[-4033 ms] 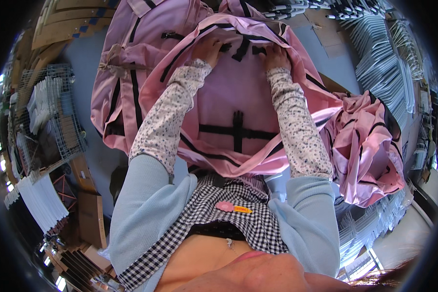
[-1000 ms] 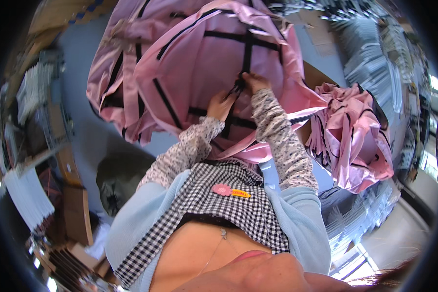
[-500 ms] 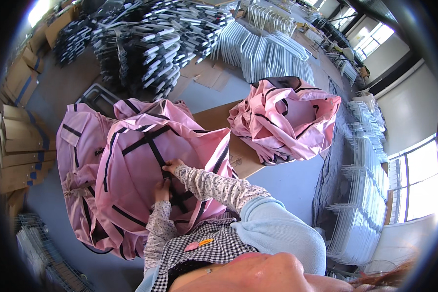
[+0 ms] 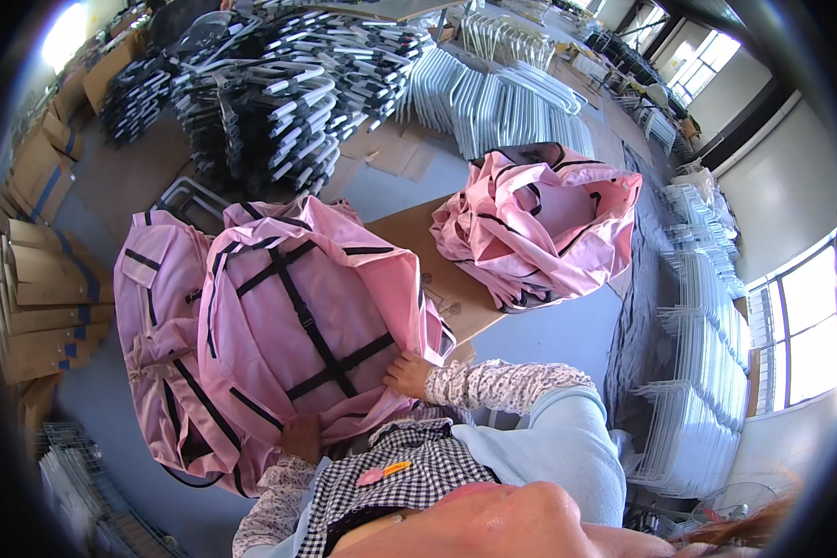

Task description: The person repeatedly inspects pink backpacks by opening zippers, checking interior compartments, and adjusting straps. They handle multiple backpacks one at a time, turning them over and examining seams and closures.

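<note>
A large pink fabric bag (image 4: 260, 335) with black trim lies spread in front of me, its mouth facing up. Inside it, black straps (image 4: 309, 321) with a buckle cross over the pink lining. At the bag's near right rim, my right hand (image 4: 407, 374) is closed on the edge of the fabric. My left hand (image 4: 300, 438) is at the near edge, partly covered by pink cloth, so its fingers are hidden. More pink fabric (image 4: 163, 298) with black bands lies folded along the left side.
A second heap of pink bags (image 4: 539, 223) sits on a cardboard sheet (image 4: 451, 288) at right. Folded metal frames (image 4: 288, 102) and white tube frames (image 4: 493, 102) are piled beyond. Cardboard boxes (image 4: 51, 288) stand at left; white wire racks (image 4: 693, 391) line the right.
Both hands have left the black straps inside the bag. My right hand moved right and nearer to the rim; my left moved nearer to the front edge. The strap cross now lies uncovered.
</note>
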Available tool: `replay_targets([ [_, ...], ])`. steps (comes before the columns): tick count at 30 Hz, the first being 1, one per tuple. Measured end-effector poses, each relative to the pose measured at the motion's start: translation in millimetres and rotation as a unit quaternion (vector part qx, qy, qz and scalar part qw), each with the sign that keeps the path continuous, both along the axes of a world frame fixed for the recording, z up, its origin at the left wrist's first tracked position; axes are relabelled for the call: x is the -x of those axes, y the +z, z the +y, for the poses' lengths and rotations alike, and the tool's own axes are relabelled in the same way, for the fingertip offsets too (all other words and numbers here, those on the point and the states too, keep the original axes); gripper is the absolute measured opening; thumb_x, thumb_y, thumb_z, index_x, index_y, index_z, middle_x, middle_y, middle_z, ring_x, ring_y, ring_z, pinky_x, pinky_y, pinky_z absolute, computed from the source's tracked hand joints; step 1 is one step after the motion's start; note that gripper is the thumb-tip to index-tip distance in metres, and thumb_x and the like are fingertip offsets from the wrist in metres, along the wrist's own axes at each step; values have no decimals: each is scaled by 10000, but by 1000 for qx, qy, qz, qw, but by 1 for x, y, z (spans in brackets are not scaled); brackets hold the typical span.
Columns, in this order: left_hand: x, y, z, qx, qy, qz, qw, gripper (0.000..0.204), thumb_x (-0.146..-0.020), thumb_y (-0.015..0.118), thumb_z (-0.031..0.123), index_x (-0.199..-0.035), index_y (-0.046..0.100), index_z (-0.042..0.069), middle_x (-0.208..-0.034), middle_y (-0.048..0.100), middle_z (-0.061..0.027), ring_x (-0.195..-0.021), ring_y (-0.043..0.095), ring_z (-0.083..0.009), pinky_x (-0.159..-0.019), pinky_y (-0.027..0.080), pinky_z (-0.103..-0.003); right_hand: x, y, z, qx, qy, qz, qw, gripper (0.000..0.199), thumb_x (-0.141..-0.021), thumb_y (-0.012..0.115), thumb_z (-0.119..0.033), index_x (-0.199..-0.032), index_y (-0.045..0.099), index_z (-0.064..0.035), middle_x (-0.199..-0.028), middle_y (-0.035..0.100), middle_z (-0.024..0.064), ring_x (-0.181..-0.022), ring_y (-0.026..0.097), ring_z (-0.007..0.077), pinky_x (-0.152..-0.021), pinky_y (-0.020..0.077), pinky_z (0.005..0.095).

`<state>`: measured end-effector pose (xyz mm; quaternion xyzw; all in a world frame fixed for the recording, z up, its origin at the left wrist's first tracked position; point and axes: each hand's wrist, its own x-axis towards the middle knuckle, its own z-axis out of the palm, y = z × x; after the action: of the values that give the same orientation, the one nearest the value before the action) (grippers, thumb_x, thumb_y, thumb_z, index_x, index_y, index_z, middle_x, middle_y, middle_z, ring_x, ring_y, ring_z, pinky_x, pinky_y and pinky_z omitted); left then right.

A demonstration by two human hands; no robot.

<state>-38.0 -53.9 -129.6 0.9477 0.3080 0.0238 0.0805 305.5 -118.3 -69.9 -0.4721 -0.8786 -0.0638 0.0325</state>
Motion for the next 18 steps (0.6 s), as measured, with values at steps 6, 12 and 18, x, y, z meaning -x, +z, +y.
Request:
replay_targets([
  [6, -14, 126, -2, 61, -65, -11, 996, 351, -582, 705, 182, -907, 604, 95, -1020, 631, -80, -981, 593, -269, -843, 442, -436, -18, 66, 6, 68, 60, 48, 995, 92, -704, 601, -226, -752, 576, -152, -782, 559, 9, -783, 585, 192, -723, 433, 349],
  [12, -5, 238, 37, -28, -47, -217, 975, 286, -601, 750, 164, -811, 581, 71, -943, 652, -103, -894, 625, -307, -827, 480, -416, -22, 221, 31, -225, 41, 210, 951, 148, -734, 635, -148, -872, 611, -101, -887, 555, 51, -859, 574, 225, -747, 477, 392],
  [18, -3, 274, 113, -338, 97, -317, 881, 305, -774, 693, 153, -1015, 591, -2, -932, 644, -189, -861, 626, -376, -772, 497, -444, 38, 153, 49, -147, 244, 329, 900, 286, -794, 623, -192, -1062, 614, -91, -1142, 577, 102, -1115, 552, 267, -993, 439, 487],
])
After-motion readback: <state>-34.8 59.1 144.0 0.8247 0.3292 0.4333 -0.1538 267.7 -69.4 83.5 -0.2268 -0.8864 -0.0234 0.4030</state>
